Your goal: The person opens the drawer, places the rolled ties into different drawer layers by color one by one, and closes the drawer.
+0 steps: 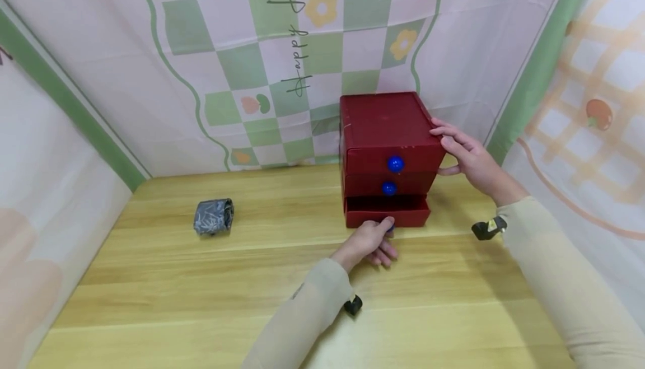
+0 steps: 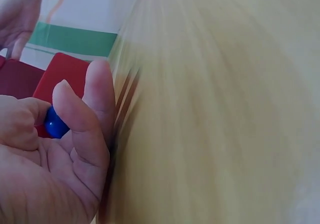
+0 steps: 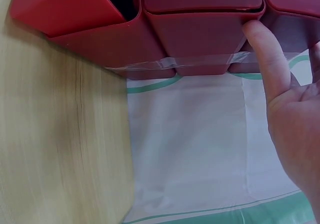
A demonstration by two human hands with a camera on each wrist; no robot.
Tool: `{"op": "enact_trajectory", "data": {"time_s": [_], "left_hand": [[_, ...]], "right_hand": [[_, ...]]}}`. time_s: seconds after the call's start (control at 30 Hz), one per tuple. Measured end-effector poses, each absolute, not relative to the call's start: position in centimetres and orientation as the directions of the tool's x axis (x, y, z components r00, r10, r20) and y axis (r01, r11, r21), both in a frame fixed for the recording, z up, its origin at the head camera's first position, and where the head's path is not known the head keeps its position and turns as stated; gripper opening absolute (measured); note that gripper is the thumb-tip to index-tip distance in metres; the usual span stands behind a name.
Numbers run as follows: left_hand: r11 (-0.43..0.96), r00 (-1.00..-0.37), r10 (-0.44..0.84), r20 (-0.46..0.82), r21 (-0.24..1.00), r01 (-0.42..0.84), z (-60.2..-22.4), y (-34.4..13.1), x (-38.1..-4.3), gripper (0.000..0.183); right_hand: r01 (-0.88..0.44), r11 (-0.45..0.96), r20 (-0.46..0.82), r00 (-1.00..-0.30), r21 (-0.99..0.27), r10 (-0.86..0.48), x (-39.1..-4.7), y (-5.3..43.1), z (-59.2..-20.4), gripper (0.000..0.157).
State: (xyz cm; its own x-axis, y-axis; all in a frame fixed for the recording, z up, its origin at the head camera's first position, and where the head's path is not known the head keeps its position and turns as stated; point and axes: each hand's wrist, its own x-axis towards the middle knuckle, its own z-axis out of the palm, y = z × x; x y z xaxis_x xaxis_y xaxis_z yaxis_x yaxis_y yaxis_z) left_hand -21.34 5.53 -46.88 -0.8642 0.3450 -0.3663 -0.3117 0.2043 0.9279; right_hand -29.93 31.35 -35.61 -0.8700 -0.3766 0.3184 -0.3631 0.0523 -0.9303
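A dark red cabinet (image 1: 379,120) with three stacked drawers and blue ball knobs stands on the table. Its bottom drawer (image 1: 367,219) is pulled partway out, while the upper two are closed. My left hand (image 1: 367,241) pinches the bottom drawer's blue knob (image 2: 55,125) between thumb and finger, the other fingers extended below. At the cabinet's right side, my right hand (image 1: 471,160) rests with its fingers on the top edge and side. In the right wrist view, one fingertip touches the cabinet side (image 3: 200,39), where clear tape runs across.
On the left of the wooden table (image 1: 227,285) lies a small grey leaf-patterned roll (image 1: 213,216). A printed cloth backdrop (image 1: 232,16) rises directly behind the cabinet. More cloth hangs along the left and right sides.
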Motion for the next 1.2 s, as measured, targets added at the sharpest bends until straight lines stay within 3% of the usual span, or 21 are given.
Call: {"op": "enact_trajectory", "data": {"time_s": [1.2], "left_hand": [[0.178,-0.827,0.413,-0.382,0.924,-0.338,-47.0,4.7,-19.8,0.049]], "right_hand": [[-0.362,0.071,0.31,-0.871,-0.929,-0.38,-29.8,31.2,-35.6,0.036]]}}
